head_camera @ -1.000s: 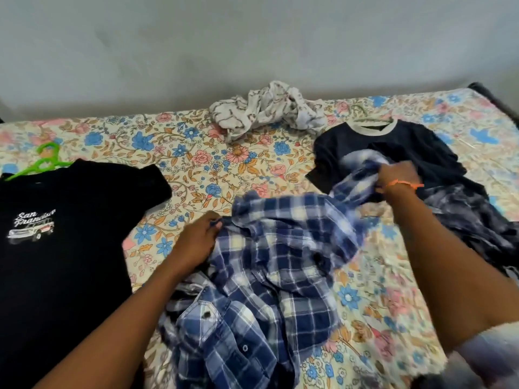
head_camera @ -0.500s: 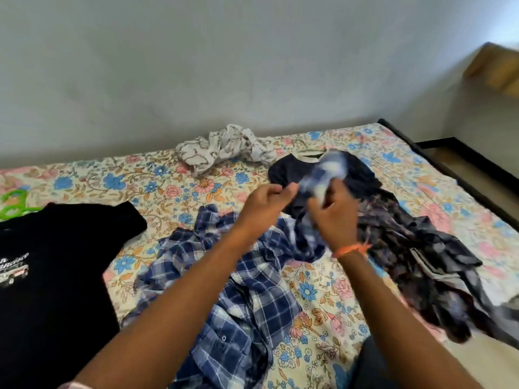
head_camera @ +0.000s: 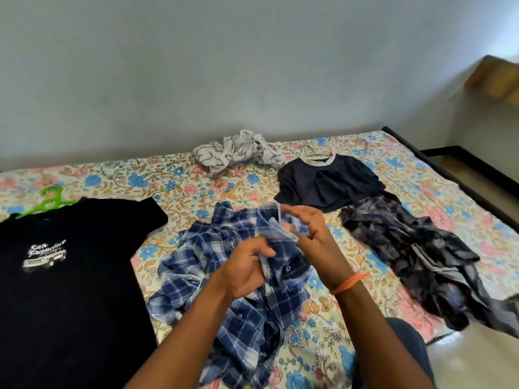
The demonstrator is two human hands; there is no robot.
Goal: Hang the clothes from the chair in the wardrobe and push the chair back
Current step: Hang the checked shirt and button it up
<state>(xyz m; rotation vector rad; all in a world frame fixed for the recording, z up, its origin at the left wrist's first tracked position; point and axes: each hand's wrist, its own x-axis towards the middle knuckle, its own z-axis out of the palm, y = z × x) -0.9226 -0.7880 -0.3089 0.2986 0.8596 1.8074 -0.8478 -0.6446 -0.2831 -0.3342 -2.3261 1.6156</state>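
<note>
At frame centre our left hand [head_camera: 247,265] pinches the soft, floppy blue-and-white checked cotton shirt [head_camera: 238,276], right hand [head_camera: 311,234] spread; we'd grip the collar.

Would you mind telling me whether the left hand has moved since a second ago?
Yes: the left hand rose off the bed toward the navy t-shirt.
</note>
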